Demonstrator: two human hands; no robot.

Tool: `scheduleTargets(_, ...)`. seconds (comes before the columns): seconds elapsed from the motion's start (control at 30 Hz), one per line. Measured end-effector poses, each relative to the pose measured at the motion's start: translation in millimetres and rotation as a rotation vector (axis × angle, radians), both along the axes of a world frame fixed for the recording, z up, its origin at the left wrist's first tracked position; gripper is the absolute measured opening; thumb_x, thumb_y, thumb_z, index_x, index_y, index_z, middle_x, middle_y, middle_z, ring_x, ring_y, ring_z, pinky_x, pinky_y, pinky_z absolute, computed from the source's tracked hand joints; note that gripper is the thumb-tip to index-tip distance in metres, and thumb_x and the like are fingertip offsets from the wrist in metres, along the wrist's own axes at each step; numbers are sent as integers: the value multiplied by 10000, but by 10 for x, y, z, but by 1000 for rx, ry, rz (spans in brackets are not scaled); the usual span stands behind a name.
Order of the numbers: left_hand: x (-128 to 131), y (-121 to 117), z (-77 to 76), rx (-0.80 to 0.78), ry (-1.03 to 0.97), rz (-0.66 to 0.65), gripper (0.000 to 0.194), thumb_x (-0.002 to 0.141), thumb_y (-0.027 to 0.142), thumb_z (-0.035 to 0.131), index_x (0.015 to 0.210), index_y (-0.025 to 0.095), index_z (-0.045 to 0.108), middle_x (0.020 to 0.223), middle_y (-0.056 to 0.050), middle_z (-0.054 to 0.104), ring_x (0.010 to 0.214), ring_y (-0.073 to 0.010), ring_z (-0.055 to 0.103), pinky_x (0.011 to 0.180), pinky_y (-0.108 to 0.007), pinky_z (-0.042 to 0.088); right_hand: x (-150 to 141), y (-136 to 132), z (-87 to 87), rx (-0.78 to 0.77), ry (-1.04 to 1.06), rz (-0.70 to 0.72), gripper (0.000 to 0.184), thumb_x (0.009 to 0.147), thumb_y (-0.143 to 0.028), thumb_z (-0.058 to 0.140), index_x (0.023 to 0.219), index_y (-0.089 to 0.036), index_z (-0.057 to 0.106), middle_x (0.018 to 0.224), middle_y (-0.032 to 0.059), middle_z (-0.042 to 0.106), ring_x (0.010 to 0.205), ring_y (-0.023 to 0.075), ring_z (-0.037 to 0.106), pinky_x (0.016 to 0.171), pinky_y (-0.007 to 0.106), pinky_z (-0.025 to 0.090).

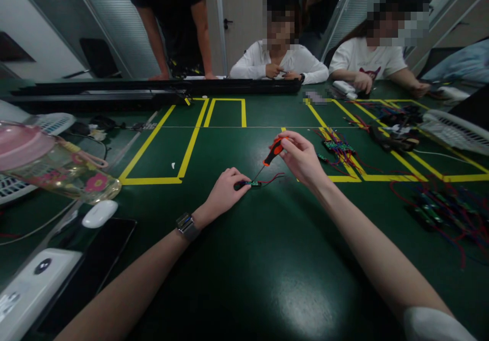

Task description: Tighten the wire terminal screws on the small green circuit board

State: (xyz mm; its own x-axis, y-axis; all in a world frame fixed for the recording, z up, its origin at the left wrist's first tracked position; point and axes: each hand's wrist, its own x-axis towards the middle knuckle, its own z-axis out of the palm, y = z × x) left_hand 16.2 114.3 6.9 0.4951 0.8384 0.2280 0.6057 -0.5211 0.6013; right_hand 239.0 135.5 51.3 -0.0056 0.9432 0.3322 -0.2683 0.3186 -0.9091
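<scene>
Near the middle of the green table, my left hand (227, 188) pinches the left end of a small green circuit board (255, 183). Red and dark wires (275, 178) trail from the board's right end. My right hand (300, 155) is closed around the handle of an orange and black screwdriver (274, 152). The screwdriver slants down to the left, its thin shaft reaching the board beside my left fingertips. Whether the tip sits in a screw is too small to tell.
Wired circuit boards (338, 146) lie beyond my right hand, and another heap (439, 208) sits at the right. At left are a pink-lidded bottle (57, 162), a white case (100, 214) and a dark phone (91, 269). Yellow tape (153, 181) marks the table. Several people are across it.
</scene>
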Motion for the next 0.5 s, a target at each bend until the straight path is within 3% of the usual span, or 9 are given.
scheduleTargets(0.23,-2,12,-31,24,6,-3,122,905,248,637,974,196,724,974,-55,630,930,-221,577,841,-388,478,-10,-36,40,-26,48,100,217,786,-424,754,966,-313,704,963,-4,721,957,161,674,978,397,514)
scheduleTargets(0.5,-4,13,-25,3,4,-7,127,898,243,651,990,204,729,986,-53,631,933,-220,578,844,-386,479,35,-6,-21,-29,-20,54,170,806,-416,737,940,-319,699,906,-14,695,877,151,671,865,361,539)
